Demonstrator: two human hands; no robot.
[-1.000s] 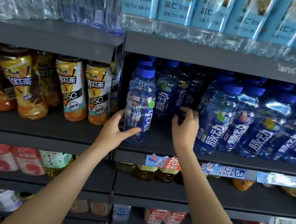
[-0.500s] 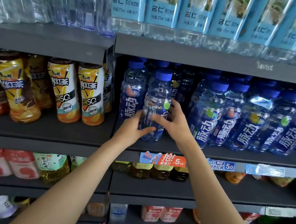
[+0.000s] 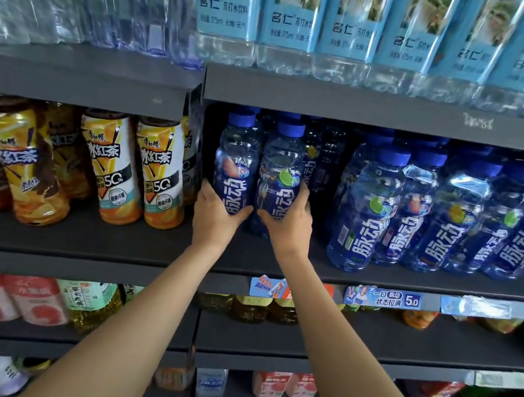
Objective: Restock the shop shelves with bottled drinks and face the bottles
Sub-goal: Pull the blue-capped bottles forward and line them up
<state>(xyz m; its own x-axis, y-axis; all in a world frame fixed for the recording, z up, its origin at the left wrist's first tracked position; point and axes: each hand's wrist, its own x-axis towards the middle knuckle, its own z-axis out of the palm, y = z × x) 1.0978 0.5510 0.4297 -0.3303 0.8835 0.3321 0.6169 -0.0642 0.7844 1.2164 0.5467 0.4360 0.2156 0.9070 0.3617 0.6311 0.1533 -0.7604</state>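
Note:
Two blue-capped clear drink bottles with dark blue labels stand side by side at the left end of the middle shelf (image 3: 377, 276). My left hand (image 3: 215, 217) grips the lower part of the left bottle (image 3: 237, 161). My right hand (image 3: 288, 227) grips the lower part of the right bottle (image 3: 282, 171), whose label shows a green lime. Both labels face outward. More of the same bottles stand behind them, half hidden in the dark.
A row of the same blue bottles (image 3: 369, 209) fills the shelf to the right, past a dark gap. Yellow iced tea bottles (image 3: 157, 171) stand on the left. Water bottles with light blue labels (image 3: 290, 25) line the shelf above. Lower shelves hold more drinks.
My left hand left the lime-label bottle and took the bottle to its left. My right hand has closed round the lime-label bottle. The camera has moved closer.

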